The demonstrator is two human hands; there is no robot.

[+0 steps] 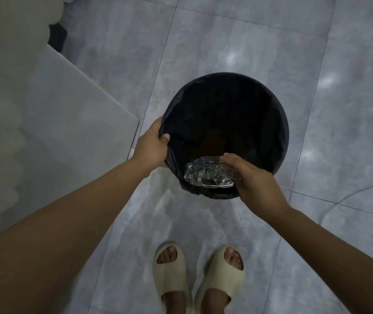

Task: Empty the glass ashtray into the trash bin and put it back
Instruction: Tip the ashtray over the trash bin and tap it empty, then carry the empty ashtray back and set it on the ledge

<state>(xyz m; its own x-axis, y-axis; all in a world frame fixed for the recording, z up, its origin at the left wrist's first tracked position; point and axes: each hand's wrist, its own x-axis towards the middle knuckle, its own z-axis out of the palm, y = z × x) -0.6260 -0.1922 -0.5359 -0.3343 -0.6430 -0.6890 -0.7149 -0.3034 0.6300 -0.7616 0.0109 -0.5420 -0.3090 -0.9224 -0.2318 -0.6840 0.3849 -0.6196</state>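
Clear, faceted glass ashtray point(211, 174) hangs tipped over the trash bin point(269, 105)'s near rim, right hand point(251, 180) fingers wrapped around it; left hand point(152, 145) pinches the bin's black liner edge.

Grey tiled floor point(237, 41), black-lined trash bin point(271, 105) standing on it, cream slippers point(174, 277) nearby, perhaps a table corner left

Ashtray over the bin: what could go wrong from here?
1. The glass ashtray is held from one side only by the right hand, tipped over the near rim. A slip likely drops it into the trash bin.
2. It sits close to the near edge, so ash may spill onto the tiled floor by the slippers.
3. The left hand grips the bag; pulling could unseat it.
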